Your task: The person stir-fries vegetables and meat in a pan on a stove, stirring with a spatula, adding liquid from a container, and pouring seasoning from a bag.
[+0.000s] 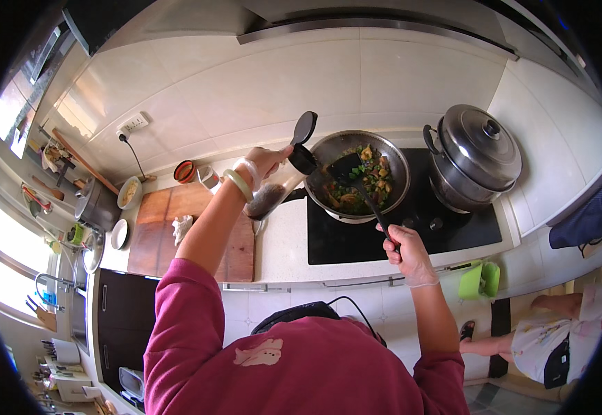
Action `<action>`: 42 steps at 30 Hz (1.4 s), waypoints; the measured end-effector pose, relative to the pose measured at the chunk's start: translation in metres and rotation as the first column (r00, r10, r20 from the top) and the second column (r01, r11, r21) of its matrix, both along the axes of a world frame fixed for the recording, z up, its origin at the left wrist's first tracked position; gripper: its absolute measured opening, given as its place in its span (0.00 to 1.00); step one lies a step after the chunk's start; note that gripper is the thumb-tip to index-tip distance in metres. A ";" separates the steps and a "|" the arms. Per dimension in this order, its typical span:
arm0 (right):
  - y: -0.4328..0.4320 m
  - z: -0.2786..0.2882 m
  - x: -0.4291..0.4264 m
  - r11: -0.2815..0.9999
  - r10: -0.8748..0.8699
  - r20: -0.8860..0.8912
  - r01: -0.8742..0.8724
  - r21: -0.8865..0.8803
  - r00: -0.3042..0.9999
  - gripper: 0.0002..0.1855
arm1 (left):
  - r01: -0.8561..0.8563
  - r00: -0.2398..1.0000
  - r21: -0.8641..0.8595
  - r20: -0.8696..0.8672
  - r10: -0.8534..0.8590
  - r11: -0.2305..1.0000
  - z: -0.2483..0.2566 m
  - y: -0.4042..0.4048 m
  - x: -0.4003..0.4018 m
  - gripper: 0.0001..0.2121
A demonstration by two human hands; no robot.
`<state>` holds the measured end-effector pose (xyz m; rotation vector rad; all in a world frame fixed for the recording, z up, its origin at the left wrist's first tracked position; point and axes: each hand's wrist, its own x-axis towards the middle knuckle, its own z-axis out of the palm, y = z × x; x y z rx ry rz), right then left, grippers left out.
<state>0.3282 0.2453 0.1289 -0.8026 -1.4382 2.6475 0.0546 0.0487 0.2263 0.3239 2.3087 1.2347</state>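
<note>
My left hand (263, 165), in a clear plastic glove, grips a see-through jar (269, 199) with dark contents. Its black cap (306, 127) is flipped up, and the black mouth tilts over the left rim of the wok (403, 181). A black spatula (369, 196) is in my right hand (407, 252), also gloved, held by the handle. The spatula's blade rests among the chopped food (376, 174), which has green and brown pieces, inside the wok. Whether anything falls from the jar cannot be made out.
Right of the wok stands a lidded steel steamer pot (474, 150) on the black cooktop (332, 244). A wooden cutting board (150, 228) with a crumpled white cloth or tissue (181, 228) lies left. A green bin (480, 280) hangs at the counter front. Another person (544, 342) is at far right.
</note>
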 end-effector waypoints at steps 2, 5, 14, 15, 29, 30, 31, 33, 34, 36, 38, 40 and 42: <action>-0.003 0.005 -0.003 1.000 -0.005 -0.006 0.005 0.014 1.000 0.14 | 0.005 0.998 -0.113 -0.057 -0.012 0.994 0.005 0.009 -0.003 0.24; -0.008 0.009 -0.008 1.000 0.009 -0.017 -0.009 0.021 1.000 0.14 | -0.021 0.995 -0.107 -0.100 0.010 0.994 -0.010 0.019 -0.022 0.23; -0.012 0.012 -0.014 1.000 0.007 0.007 -0.007 -0.004 1.000 0.13 | 0.011 0.978 -0.296 -0.197 -0.072 0.955 -0.015 0.047 -0.046 0.23; -0.013 0.011 -0.014 1.000 0.009 0.004 -0.009 -0.006 1.000 0.13 | 0.016 0.974 -0.323 -0.207 -0.087 0.946 -0.014 0.049 -0.046 0.24; -0.014 0.014 -0.017 0.998 -0.009 -0.002 0.009 -0.060 1.000 0.12 | 0.057 0.929 -0.489 -0.293 -0.225 0.870 -0.022 0.076 -0.058 0.29; -0.014 0.014 -0.017 0.998 -0.011 -0.002 0.011 -0.068 1.000 0.12 | 0.061 0.926 -0.511 -0.292 -0.240 0.858 -0.015 0.077 -0.051 0.31; -0.013 0.013 -0.017 0.997 -0.009 -0.007 0.009 -0.078 1.000 0.12 | 0.075 0.923 -0.534 -0.282 -0.262 0.842 -0.011 0.080 -0.048 0.31; -0.013 0.010 -0.017 0.995 -0.005 -0.017 0.003 -0.099 1.000 0.12 | 0.103 0.916 -0.579 -0.261 -0.304 0.808 -0.007 0.083 -0.046 0.31; -0.013 0.009 -0.017 0.995 -0.005 -0.016 0.003 -0.098 1.000 0.12 | 0.101 0.914 -0.595 -0.262 -0.311 0.797 -0.007 0.084 -0.045 0.32; -0.013 0.008 -0.017 0.995 -0.007 -0.015 0.006 -0.096 1.000 0.13 | 0.096 0.907 -0.625 -0.265 -0.327 0.774 -0.007 0.086 -0.045 0.32; -0.013 0.007 -0.016 0.996 -0.011 -0.018 0.009 -0.089 1.000 0.13 | 0.086 0.901 -0.642 -0.277 -0.335 0.762 -0.008 0.089 -0.045 0.32; -0.013 0.007 -0.016 0.996 -0.012 -0.024 0.010 -0.083 1.000 0.13 | 0.081 0.897 -0.663 -0.277 -0.344 0.745 -0.010 0.092 -0.045 0.32; -0.013 0.008 -0.015 0.997 -0.014 -0.033 0.012 -0.077 0.999 0.13 | 0.082 0.896 -0.688 -0.265 -0.355 0.721 -0.012 0.095 -0.046 0.31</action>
